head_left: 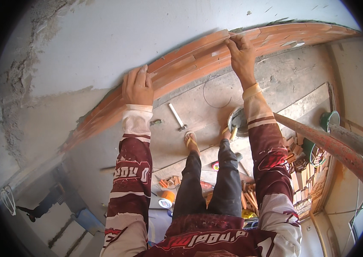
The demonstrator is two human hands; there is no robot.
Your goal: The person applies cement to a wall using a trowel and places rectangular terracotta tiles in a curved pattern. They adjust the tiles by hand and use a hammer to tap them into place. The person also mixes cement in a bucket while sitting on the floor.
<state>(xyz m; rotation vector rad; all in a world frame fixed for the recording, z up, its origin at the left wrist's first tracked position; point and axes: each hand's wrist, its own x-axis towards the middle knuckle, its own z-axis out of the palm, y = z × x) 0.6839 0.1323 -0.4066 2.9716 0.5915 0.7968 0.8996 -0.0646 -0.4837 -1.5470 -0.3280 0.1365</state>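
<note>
Courses of thin orange bricks [194, 64] run in a band along the pale wall. My left hand [137, 85] is closed at the upper edge of the band, its fingers curled and its thumb raised. Farther right, my right hand [242, 55] pinches at the same top edge, beside the end of an upper brick [209, 41]. A thin pale line, like a string, follows the brick edge between the hands. What lies inside the fingers of either hand is too small or hidden to make out.
Below on the floor lie a hammer [175, 115], a trowel-like tool [156, 122] and an orange tape roll [167, 198]. A mortar bucket [238, 122] stands by my right foot. A rusty pole [327, 147] slants at the right, near stacked bricks [303, 184] and a green bucket [329, 121].
</note>
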